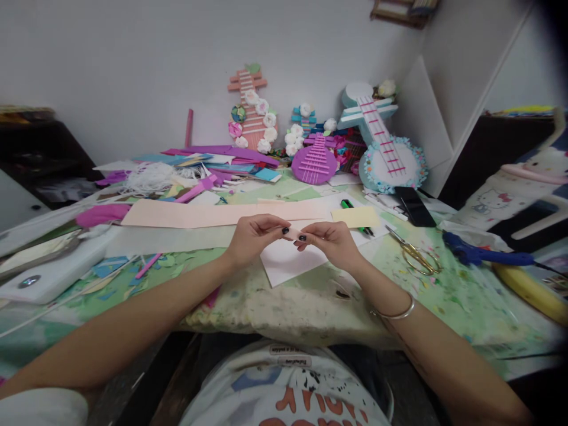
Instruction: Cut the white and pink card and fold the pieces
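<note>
Both my hands meet over the middle of the table, pinching a small pale pink piece of paper [293, 234] between them. My left hand [254, 238] grips its left end with thumb and forefinger. At its right end, my right hand [331, 241] pinches it the same way. Most of the piece is hidden by the fingertips. Below the hands lies a white sheet of paper [290, 264]. A long pale pink paper strip [190, 214] stretches behind them, with a yellow paper piece [355, 217] and a green pen [347, 204] to the right.
Gold-handled scissors [419, 257], a black phone [415, 206] and a blue glue gun [483, 253] lie on the right. Paper scraps [208, 168] and white string [148, 178] pile up at the left. Decorated instrument models, one of them purple [314, 161], stand along the wall.
</note>
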{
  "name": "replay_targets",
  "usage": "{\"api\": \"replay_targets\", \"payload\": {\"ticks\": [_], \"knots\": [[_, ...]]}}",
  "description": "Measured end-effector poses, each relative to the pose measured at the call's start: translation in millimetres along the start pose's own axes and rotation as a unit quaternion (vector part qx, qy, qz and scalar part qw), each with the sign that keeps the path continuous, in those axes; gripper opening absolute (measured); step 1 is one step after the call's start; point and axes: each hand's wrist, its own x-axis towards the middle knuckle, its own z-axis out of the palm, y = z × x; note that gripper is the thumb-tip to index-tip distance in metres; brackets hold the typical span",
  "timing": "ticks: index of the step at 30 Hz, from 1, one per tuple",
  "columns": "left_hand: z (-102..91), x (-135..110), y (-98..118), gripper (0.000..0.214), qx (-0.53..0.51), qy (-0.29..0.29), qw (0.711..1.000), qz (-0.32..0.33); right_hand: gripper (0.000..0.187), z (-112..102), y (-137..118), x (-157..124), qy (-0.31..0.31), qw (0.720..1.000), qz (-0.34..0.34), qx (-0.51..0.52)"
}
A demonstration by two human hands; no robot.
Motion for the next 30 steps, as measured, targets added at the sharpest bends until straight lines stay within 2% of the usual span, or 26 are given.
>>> {"api": "replay_targets", "payload": {"ticks": [12,18,26,30], "knots": [[0.4,0,1,0.023,0.003,0.000,1.000,-0.002,0.027,1,1,0,-0.007,1.000,0.012,0.007],[0.6,-1,-2,0.029,0.019,-0.025,0.999,-0.008,0.029,2,-6,-2,-0.014,0.999,0.001,-0.038],[0.5,2,-3,0.030,-0.063,-0.023,0.996,-0.066,0.034,3,-11,-1,-0.022,0.999,0.011,-0.043],[-1.1,2,-2,0.028,-0.048,-0.062,0.995,-0.064,0.034,2,-11,-1,-0.029,0.999,0.009,-0.045]]}}
